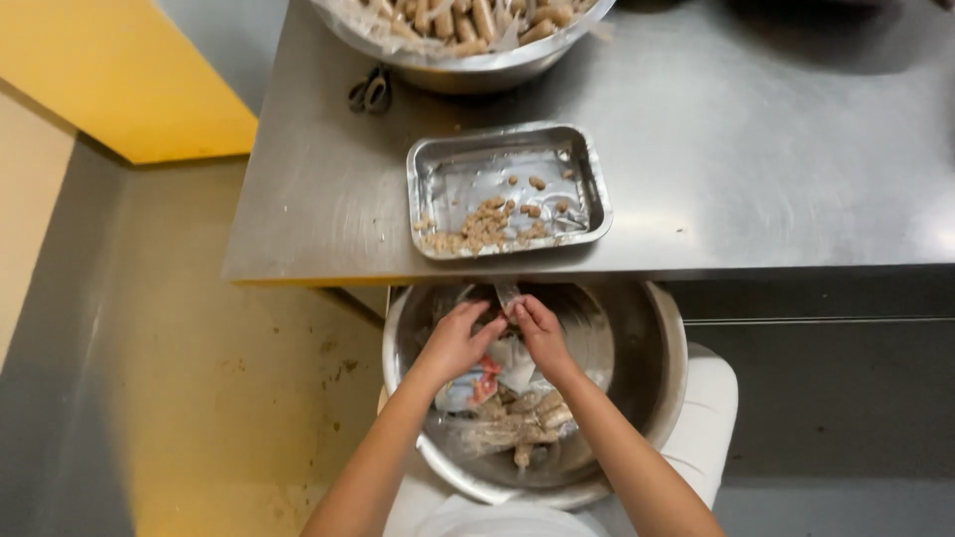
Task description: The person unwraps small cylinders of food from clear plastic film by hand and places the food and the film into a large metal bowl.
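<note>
Pinching small crinkled plastic wrapper [506, 298] between left hand [453, 343] and right hand [542, 333], fingertips closed on it, over large round steel bowl [657, 338] on lap below counter [746, 149]. Wrapper likely light, limp, slippery; grip edges.

both hands over large bowl [657, 378] on lap, below table [756, 149] edge. left hand [453, 343] and right hand [542, 333] side by side, fingertips [517, 310] meeting on small piece. wrappers [502, 373] and scraps in bowl under palms. beyond fingers, on table: tray [595, 189] with crumbs [477, 231]; farther: second bowl [477, 70], scissors [370, 91] to its left.
</note>
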